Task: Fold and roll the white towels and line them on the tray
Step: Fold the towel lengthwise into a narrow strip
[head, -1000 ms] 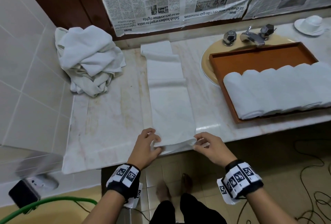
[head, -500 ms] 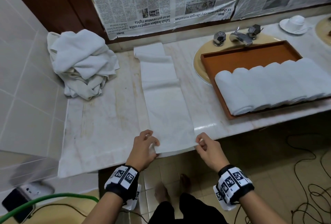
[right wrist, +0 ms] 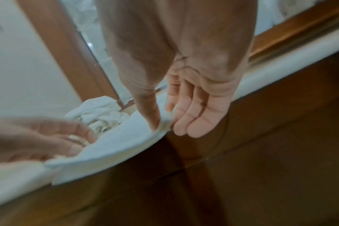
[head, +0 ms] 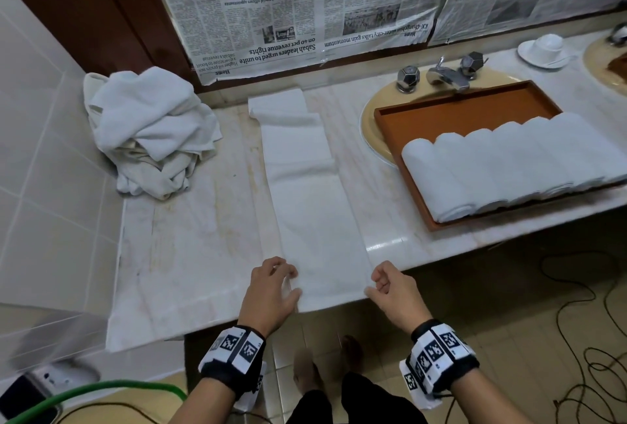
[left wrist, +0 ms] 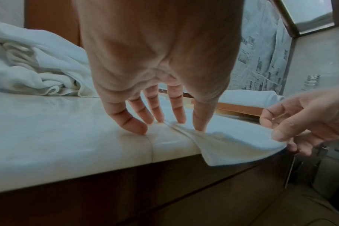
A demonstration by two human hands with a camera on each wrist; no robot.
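Towel (head: 307,206) between flat left hand (head: 268,291) (fingertips pressing) and pinching right hand (head: 393,291).

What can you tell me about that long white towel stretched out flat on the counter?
The folded towel is a long, narrow strip of white terry lying flat on the marble counter, its near end overhanging the edge. The left hand presses its near left corner with straight fingers; the right hand pinches the right corner.

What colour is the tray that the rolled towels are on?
The tray is orange-brown, holding white rolled towels. The head view shows it best.
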